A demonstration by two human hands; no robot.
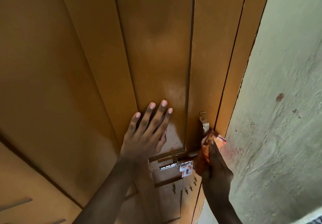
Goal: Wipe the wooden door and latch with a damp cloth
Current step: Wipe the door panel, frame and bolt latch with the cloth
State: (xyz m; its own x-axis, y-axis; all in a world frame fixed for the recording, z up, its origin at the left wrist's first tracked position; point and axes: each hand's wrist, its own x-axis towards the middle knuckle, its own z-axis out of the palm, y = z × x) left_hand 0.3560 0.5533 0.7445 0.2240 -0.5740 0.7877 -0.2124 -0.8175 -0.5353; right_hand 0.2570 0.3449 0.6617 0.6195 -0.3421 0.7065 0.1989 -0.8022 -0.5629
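Observation:
A brown wooden door [156,49] with raised panels fills the view. My left hand [148,133] lies flat on its panel, fingers spread and pointing up. My right hand [216,168] grips a bunched red and orange patterned cloth [207,147] and presses it against the door's right edge, just below a silver metal handle [204,122]. A metal sliding latch [172,165] runs across the door below my left wrist, with a small patterned tag [186,169] hanging at its right end. The cloth covers the latch's right end.
A rough pale green wall [282,101] with dark spots stands right of the brown door frame [238,67]. Several small screws [189,187] stick out of the door under the latch. A second wooden surface [26,180] lies at the lower left.

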